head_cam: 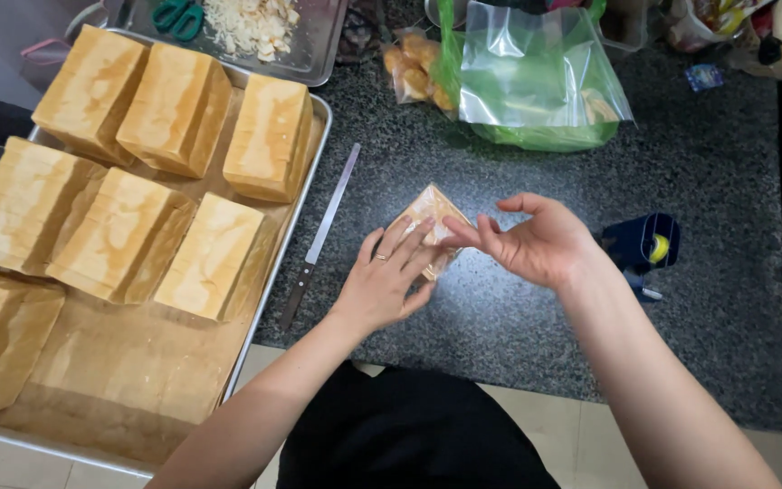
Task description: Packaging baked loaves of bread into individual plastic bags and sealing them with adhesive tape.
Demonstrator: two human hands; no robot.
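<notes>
On the dark speckled worktop (518, 335), a bagged sandwich wedge (431, 217) lies pinned under the left hand (389, 281), fingers flat to keep it from sliding. The right hand (536, 240) pinches the bag's edge with thumb and forefinger — other fingers loose. A long knife (323, 231) lies beside the tray (300, 195) of 7 loaves.
</notes>
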